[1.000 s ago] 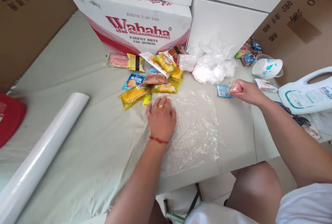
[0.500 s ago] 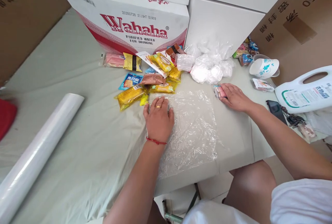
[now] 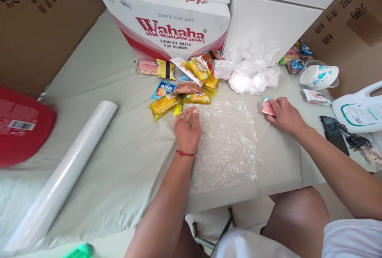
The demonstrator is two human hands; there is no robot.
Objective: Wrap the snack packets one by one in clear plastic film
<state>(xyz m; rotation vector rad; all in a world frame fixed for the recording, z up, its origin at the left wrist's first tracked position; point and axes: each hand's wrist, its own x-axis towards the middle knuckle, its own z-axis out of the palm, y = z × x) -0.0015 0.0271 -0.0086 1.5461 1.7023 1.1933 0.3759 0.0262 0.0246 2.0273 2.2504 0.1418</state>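
Note:
My right hand [image 3: 285,114] grips a small pink snack packet [image 3: 267,108] at the table's right, thumb and fingers around its near end. A square of clear plastic film [image 3: 225,150] lies wrinkled on the cloth between my hands. Over the film's upper left corner rests my left hand [image 3: 187,126], turned partly on its side, thumb up and fingers extended, with nothing visible in it. Just beyond its fingertips are yellow snack packets [image 3: 164,106] and a blue packet [image 3: 163,89]. Bundles wrapped in clear plastic [image 3: 247,79] sit behind the film.
A white Wahaha carton [image 3: 179,23] stands at the back. On the left lie a roll of film [image 3: 71,162] and a red object with a barcode [image 3: 24,126]. At right are a paper cup [image 3: 318,77], a phone [image 3: 334,133] and a white jug [image 3: 361,108].
My left hand has rolled from palm-down onto its side near the film's corner. My right hand now grips the pink packet more from the side. The camera view has shifted left.

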